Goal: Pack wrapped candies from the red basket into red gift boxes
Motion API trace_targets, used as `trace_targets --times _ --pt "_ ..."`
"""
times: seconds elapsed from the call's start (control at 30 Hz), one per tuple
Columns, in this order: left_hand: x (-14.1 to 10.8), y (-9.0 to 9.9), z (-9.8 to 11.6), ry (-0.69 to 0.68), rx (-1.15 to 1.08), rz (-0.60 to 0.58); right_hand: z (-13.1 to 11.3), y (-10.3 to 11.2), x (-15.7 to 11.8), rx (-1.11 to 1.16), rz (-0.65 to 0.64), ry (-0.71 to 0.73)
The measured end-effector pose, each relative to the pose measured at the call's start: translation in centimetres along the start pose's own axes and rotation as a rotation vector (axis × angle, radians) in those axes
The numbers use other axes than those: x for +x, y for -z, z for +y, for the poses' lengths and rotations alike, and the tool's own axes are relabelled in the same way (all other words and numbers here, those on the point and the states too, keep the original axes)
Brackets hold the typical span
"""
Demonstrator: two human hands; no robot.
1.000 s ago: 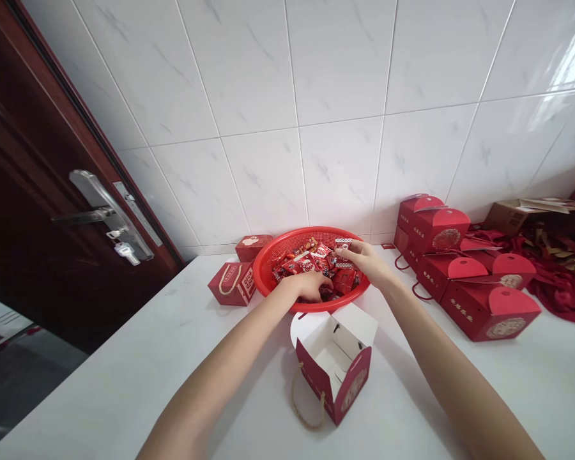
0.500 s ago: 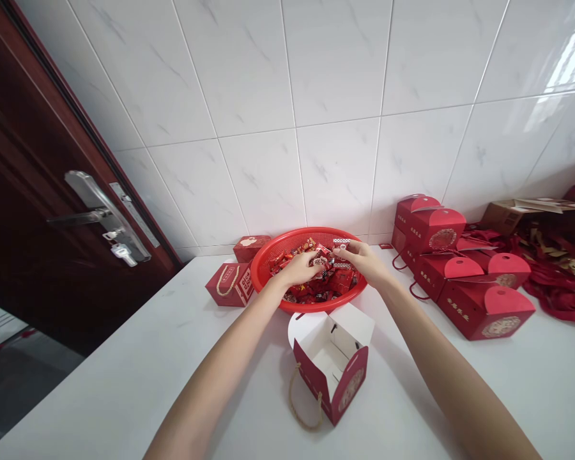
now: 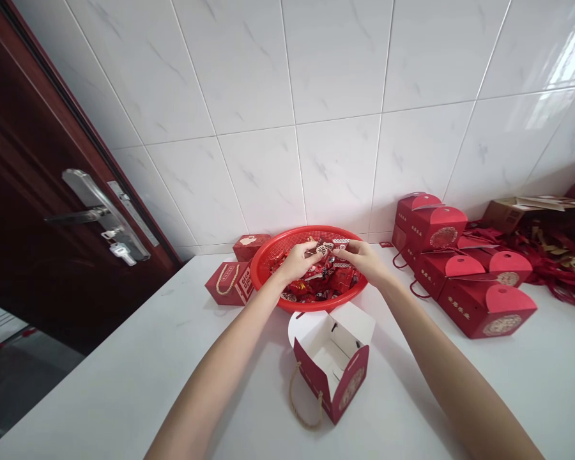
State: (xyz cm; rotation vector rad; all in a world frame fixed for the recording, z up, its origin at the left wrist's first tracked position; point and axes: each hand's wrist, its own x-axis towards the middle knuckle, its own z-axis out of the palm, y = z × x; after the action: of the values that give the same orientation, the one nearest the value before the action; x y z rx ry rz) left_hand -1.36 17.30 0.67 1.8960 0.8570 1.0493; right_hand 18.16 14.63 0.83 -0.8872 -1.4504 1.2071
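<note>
Both hands are over a red plastic basket [image 3: 268,255] heaped with red-wrapped candies [image 3: 311,291]. My left hand [image 3: 297,262] is closed on a wrapped candy [image 3: 324,249] with dark lettering on a pale patch. In my right hand [image 3: 363,259] is a red and white packet [image 3: 341,246], pinched between thumb and fingers. The two hands nearly meet above the pile. In front of the basket stands a dark red gift box [image 3: 328,377], its top flaps spread, its white inside bare, and a rope handle hanging at its left side.
Two closed red boxes [image 3: 227,283] sit left of the basket. Several red gift boxes [image 3: 482,306] are stacked to the right, with red ribbon [image 3: 551,268] and a cardboard carton [image 3: 503,216] behind them. A tiled wall [image 3: 335,153] backs the white table [image 3: 172,338]; a door [image 3: 38,160] is at left.
My left hand has drawn slightly up and left, lifting the candy a little from the pile. My right hand has barely moved and still holds the packet.
</note>
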Motion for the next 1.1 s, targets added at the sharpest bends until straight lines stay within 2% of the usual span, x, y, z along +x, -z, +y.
trace_targets --times 0.33,0.6,0.7,0.83,1.1 --pt "-0.04 -0.06 0.05 -0.026 0.022 -0.02 0.04 -0.04 -0.06 0.002 -0.043 -0.001" --pt "0.03 -0.14 0.03 0.006 0.046 0.099 0.05 -0.19 -0.08 0.066 0.016 -0.003" --pt "0.02 -0.08 -0.05 0.038 0.034 0.068 -0.12 -0.27 -0.19 0.11 0.037 -0.013" --pt "-0.06 0.0 0.11 -0.009 0.037 0.012 -0.33 -0.08 -0.08 0.158 0.062 -0.044" --pt "0.01 -0.11 0.28 -0.037 0.045 0.019 -0.45 -0.29 0.14 0.264 0.093 -0.093"
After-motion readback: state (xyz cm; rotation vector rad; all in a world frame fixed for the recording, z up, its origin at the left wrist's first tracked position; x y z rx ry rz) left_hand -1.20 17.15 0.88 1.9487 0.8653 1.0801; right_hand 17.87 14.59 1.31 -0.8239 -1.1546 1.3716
